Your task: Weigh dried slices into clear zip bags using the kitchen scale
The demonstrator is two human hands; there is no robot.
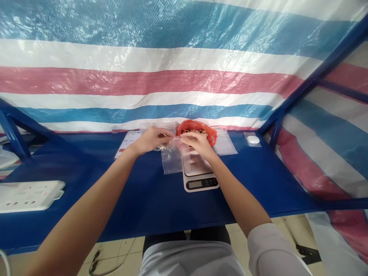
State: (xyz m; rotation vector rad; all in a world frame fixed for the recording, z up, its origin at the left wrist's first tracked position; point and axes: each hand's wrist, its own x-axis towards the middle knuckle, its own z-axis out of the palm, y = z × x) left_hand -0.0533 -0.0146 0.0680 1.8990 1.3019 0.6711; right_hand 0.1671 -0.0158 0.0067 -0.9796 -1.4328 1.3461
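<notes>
A glossy striped sheet in blue, white and red forms the back wall, creased and dotted with bright reflections; a similar sheet hangs at the right, behind a slanting blue frame bar; more blue framing stands at the left; a plain blue surface spans the space; below lies a floor of what look like pale tiles.

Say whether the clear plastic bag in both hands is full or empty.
Empty, it seems: the clear plastic bag looks flat below the left hand and right hand, the blue table showing through.
</notes>
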